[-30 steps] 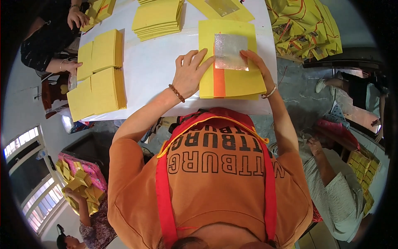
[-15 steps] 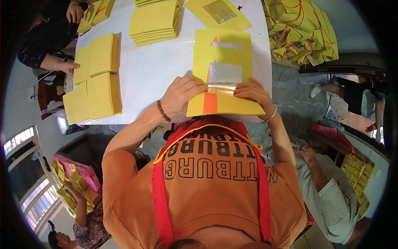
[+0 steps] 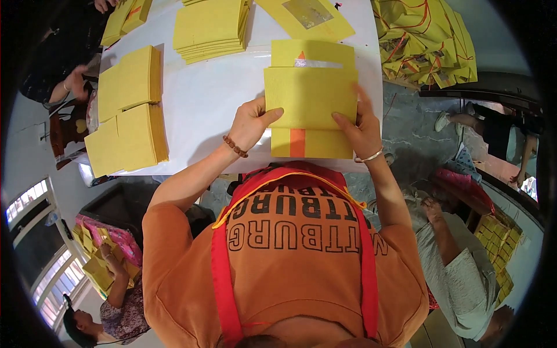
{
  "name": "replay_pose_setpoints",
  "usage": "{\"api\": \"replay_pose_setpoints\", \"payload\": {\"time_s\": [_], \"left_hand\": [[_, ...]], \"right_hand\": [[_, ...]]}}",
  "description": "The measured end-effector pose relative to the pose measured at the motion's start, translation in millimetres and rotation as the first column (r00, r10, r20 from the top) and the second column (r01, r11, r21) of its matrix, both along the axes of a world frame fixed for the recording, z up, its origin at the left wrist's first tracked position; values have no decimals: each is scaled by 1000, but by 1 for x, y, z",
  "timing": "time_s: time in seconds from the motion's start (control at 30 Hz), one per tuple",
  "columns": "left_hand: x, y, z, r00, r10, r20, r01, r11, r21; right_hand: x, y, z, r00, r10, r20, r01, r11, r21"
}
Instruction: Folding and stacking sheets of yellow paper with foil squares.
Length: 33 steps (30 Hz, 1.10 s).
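A yellow paper sheet (image 3: 310, 93), folded over, is held by its two sides in front of me at the table's near edge. My left hand (image 3: 252, 123) grips its left edge, thumb on top. At the right edge my right hand (image 3: 360, 124) has its thumb on the face and fingers along the side. Beneath the folded panel, more yellow paper (image 3: 328, 143) with an orange strip (image 3: 297, 142) shows nearer me. A silver foil band (image 3: 319, 64) with a small orange point shows beyond the panel. The larger foil patch is hidden.
Stacks of yellow folded paper (image 3: 129, 81) stand on the white table (image 3: 200, 116) at left, with another stack (image 3: 212, 26) farther back. A yellow sheet with foil (image 3: 306, 14) lies beyond. Yellow bundles with red cords (image 3: 426, 40) sit at far right. Other people are around.
The near part of the yellow paper has been folded away from me, covering the foil patch. Both hands have shifted to its sides. At left, a co-worker's hand has drawn back from the stack.
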<state>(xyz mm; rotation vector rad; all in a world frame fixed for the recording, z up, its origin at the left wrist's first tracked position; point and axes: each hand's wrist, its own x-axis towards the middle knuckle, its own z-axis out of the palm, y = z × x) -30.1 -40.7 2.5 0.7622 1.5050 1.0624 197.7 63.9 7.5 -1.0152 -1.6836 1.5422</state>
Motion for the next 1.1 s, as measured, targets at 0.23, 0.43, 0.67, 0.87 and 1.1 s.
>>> {"api": "replay_pose_setpoints", "payload": {"time_s": [0.23, 0.43, 0.67, 0.87, 1.1], "left_hand": [[6, 13, 12, 992, 109, 59, -108, 994, -15], [1, 10, 5, 989, 138, 60, -135, 989, -56], [1, 7, 25, 893, 265, -364, -162, 943, 290], [31, 34, 48, 433, 23, -901, 586, 752, 301], [39, 38, 13, 221, -60, -974, 639, 763, 98]], "right_hand": [[-3, 2, 1, 981, 9, 196, -26, 996, 85], [-4, 5, 2, 970, 16, 241, -30, 998, 55], [-2, 8, -1, 954, 55, 296, -71, 997, 42], [-3, 8, 3, 942, 41, 333, -68, 995, 70], [-6, 6, 17, 896, 47, 441, -68, 997, 32]]}}
